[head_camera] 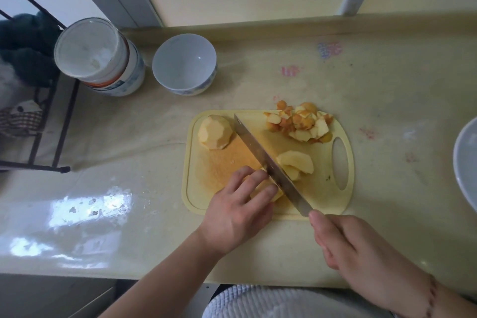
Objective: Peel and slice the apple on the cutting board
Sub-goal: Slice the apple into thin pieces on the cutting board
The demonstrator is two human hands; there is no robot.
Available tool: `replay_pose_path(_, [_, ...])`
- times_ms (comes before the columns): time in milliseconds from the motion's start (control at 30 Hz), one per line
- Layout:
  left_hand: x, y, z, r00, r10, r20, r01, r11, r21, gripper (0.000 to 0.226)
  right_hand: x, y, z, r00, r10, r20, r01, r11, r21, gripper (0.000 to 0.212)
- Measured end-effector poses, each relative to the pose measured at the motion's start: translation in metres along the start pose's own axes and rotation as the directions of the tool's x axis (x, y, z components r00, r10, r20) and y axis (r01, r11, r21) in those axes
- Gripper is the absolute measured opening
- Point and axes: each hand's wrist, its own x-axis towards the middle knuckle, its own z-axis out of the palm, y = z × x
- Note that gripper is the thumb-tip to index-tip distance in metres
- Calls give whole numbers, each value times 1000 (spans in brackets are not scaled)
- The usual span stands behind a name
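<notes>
At the near edge of the board (196,196), my left hand (237,214) has its fingers (258,183) curled down onto a peeled apple piece (265,195), pinning it flat so it cannot roll. The fingertips sit just beside the blade, so I judge they are there to guide the cut. My right hand (361,253) wraps the handle of the knife (268,162), fingers closed round it with one fingertip up at the blade's base; the handle itself is hidden under the hand. The blade runs diagonally away from me across the board, its edge down in the apple between the held piece and the slices (296,164) already cut, which lean together on the blade's right side.

The flesh is pale yellow with no skin left on it. A second peeled chunk, the half (214,131), waits at the board's far left corner, faceted from the peeling and well apart from the knife. I take it that it is parked there to keep the cutting space free. The peels (302,124), orange-red and white, are heaped at the far right corner by the board's handle hole, some spilling over the rim.

So peeling looks finished and slicing is partway through.

Beyond the board, on the table (387,85), stand a bowl (184,64) and a white tub (100,57); another dish (467,160) shows at the right edge.
</notes>
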Motion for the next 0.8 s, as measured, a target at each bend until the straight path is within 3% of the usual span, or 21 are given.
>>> replay_pose_path(233, [0,-1,-1,1000,-4,16,5,1000,-11,25,-4,-5,-2,1000,-17,-16,16,997,-81,70])
replay_pose_path(567, [3,0,0,1000,2,5,-2,1000,4,28,12,-4,10,1000,21,-19,-22,997,-72,59])
replay_pose_path(800, [-2,-1,-1,1000,8,-9,-8,1000,-2,31,29,3,8,1000,8,-19,-9,999,-32,65])
